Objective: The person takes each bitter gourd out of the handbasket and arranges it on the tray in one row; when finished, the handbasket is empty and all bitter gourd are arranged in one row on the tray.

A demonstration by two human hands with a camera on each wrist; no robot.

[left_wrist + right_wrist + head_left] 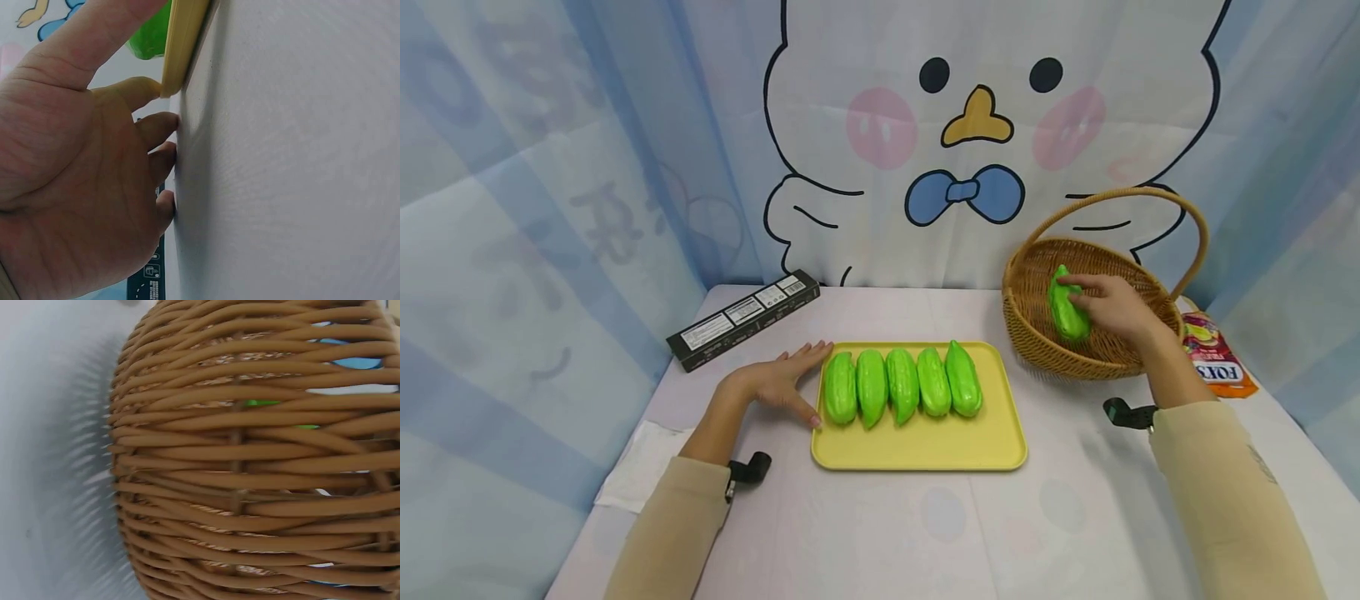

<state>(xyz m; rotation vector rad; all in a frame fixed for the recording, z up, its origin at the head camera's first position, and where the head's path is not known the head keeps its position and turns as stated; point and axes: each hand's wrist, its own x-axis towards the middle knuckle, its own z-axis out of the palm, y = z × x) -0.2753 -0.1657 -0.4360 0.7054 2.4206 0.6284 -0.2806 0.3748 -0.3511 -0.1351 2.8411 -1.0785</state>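
Observation:
In the head view my left hand (782,385) lies spread at the left edge of a yellow tray (917,450), thumb and index finger touching its rim. The left wrist view shows that palm with the fingertips along the tray edge (181,50). On the tray several glossy green toy vegetables (902,385), ridged and pointed like bitter gourds, lie side by side. My right hand (1112,307) reaches into a wicker basket (1037,346) and grips one green toy vegetable (1067,308) there. In the right wrist view the basket weave (250,469) hides this hand.
A long black box (743,319) lies at the table's back left. White tissue (643,467) is by the left forearm. A red and orange packet (1217,354) sits right of the basket, whose tall handle (1120,193) arches above. A printed curtain (962,250) hangs behind.

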